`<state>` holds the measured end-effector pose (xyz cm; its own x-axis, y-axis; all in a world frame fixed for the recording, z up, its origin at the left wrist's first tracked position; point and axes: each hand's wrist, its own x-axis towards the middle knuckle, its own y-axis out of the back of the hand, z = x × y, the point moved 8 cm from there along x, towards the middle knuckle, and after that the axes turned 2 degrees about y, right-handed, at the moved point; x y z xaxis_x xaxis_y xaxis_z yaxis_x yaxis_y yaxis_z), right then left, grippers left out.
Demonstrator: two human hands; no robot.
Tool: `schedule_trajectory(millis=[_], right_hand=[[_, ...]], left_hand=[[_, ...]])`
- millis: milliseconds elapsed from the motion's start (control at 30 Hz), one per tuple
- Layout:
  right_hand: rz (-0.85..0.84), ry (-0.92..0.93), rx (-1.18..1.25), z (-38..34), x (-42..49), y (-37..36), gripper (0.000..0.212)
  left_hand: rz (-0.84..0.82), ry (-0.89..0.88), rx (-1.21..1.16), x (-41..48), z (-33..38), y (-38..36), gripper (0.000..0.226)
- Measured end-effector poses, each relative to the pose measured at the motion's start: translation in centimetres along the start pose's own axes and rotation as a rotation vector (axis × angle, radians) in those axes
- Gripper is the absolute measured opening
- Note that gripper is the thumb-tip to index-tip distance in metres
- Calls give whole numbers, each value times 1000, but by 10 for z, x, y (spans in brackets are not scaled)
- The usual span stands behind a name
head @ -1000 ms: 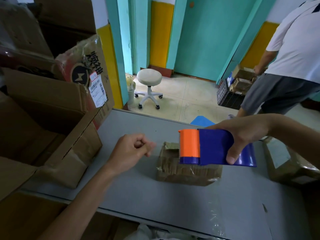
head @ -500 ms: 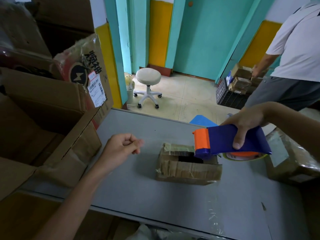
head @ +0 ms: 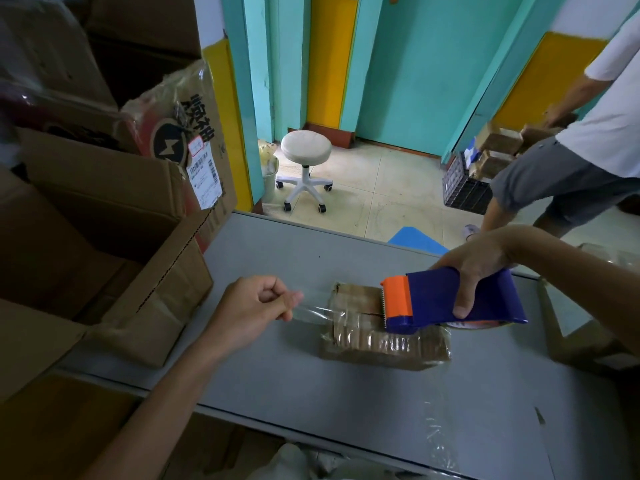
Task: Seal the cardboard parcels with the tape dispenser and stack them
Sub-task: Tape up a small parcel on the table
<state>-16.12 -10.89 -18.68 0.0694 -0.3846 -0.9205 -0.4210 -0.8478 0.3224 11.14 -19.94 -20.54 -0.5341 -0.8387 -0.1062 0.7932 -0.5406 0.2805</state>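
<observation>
A small brown cardboard parcel [head: 374,341] lies flat on the grey table [head: 311,386]. My right hand [head: 474,268] grips the blue tape dispenser [head: 446,299] with its orange toothed head, held just above the parcel's top. A strip of clear tape [head: 318,311] runs from the dispenser's head leftward over the parcel's left end. My left hand [head: 256,303] pinches the free end of that strip, left of the parcel and a little above the table.
Large open cardboard boxes [head: 114,258] crowd the table's left side. Another taped parcel [head: 581,337] sits at the table's right edge. Beyond the table a person in a white shirt [head: 588,147] bends over a black crate [head: 467,188]. A white stool [head: 304,168] stands on the floor.
The dispenser dropped closer to the parcel's top. My left hand moved right towards the parcel and now pinches a visible strip of clear tape stretched from the dispenser.
</observation>
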Motion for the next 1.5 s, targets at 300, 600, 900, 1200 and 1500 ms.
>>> schedule_trajectory(millis=[300,600,900,1200,1500], right_hand=[[45,-13,-87,-12,-2,-5,66],[13,-49,-31,-9,-1,-6,47],[33,25,9,-7,-1,-7,61],[65,125,37,19,-29,-12,69],[74,116,69,69,-29,-13,67]], left_hand=[[-57,253,117,21,-100,-35,34],[-88,243,838,27,-83,-41,40],[-469,-362,1105,33,6,-145,128],[-351,-394,1105,35,20,-147,94],[-289,-235,1124,28,5,-91,99]])
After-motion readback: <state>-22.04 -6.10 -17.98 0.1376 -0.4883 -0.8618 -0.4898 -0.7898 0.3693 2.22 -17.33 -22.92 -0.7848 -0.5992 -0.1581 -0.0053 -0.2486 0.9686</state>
